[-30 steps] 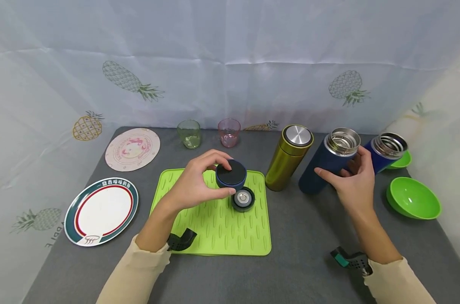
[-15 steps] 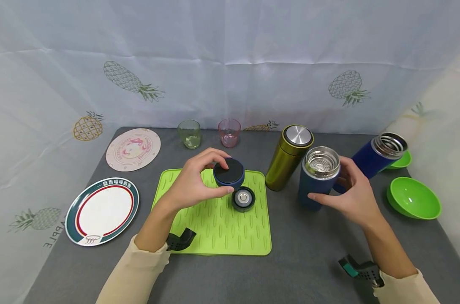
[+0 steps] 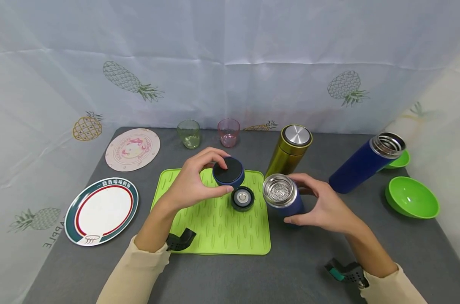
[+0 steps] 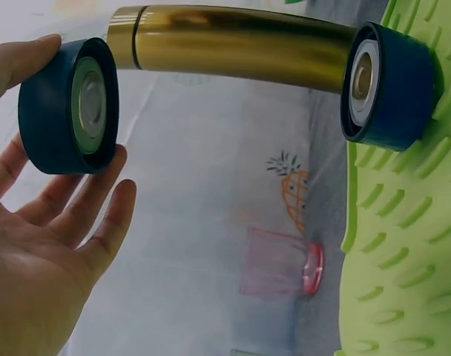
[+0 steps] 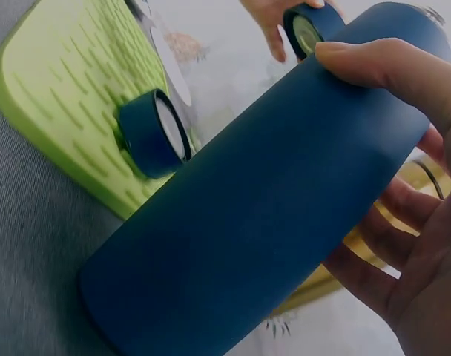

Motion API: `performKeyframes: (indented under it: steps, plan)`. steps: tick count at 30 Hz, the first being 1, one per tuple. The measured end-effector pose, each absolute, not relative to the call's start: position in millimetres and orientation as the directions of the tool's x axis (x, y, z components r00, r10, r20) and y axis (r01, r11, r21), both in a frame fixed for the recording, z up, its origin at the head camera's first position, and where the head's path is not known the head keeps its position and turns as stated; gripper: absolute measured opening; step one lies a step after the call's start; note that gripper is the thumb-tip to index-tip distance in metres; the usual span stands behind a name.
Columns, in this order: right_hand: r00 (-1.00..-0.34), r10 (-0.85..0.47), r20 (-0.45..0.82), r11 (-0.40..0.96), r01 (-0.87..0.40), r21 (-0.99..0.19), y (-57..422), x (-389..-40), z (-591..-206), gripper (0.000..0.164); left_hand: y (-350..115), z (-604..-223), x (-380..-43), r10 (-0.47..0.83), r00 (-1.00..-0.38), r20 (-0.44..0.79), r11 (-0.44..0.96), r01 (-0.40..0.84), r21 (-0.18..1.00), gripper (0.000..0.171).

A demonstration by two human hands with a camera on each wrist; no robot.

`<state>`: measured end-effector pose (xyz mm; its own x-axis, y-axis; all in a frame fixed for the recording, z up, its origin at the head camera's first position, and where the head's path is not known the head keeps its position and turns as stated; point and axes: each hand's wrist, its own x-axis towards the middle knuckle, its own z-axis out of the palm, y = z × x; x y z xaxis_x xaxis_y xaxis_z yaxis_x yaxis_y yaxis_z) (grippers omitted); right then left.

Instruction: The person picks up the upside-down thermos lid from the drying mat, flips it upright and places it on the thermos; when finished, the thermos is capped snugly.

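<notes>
My left hand (image 3: 197, 179) pinches a blue thermos lid (image 3: 228, 171) with a black top, held above the green ribbed mat (image 3: 214, 236). Its underside with a pale disc shows in the left wrist view. A second thermos lid (image 3: 243, 198) lies underside up on the mat. My right hand (image 3: 322, 207) grips a dark blue thermos (image 3: 290, 207) near its top, beside the mat's right edge. A steel strainer (image 3: 280, 192) sits in the uncapped mouth. Whether the thermos base touches the table cannot be told. A gold capped thermos (image 3: 284, 156) stands just behind it.
Another uncapped blue thermos (image 3: 359, 164) stands at the right, near two green bowls (image 3: 412, 198). Green (image 3: 189, 135) and pink (image 3: 229, 134) glasses stand at the back. A rimmed plate (image 3: 102, 211) and a pink round mat (image 3: 132, 150) lie at the left.
My right hand has brought the dark blue thermos leftward and nearer, from beside the other blue thermos to the mat's edge. My left hand with the lid has barely shifted.
</notes>
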<state>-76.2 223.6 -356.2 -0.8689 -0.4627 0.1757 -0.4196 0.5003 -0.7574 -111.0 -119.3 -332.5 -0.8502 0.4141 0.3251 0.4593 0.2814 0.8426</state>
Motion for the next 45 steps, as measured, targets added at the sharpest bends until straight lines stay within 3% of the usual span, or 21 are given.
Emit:
performKeyframes:
  steps: [11,19,25,35,45]
  plan:
    - [-0.827,-0.533,0.181,0.44,-0.454,-0.775,193,-86,-358,0.084,-117,-327,-106,0.412,-0.814,0.409,0.135,0.499,0.856,0.038]
    - [-0.838,-0.514,0.185,0.439,-0.442,-0.782,187,-87,-360,0.083,-115,-320,-103,0.371,-0.8,0.471,0.067,0.529,0.846,0.039]
    - [-0.846,-0.512,0.147,0.474,-0.421,-0.773,184,-89,-360,0.08,-104,-316,-100,0.414,-0.778,0.472,0.018,0.525,0.851,0.04]
    - [-0.852,-0.508,0.129,0.47,-0.4,-0.787,179,-94,-362,0.078,-96,-322,-101,0.464,-0.785,0.41,0.064,0.491,0.869,0.039]
    - [-0.846,-0.522,0.11,0.488,-0.402,-0.775,178,-95,-362,0.091,-99,-324,-103,0.451,-0.813,0.368,0.133,0.47,0.873,0.039]
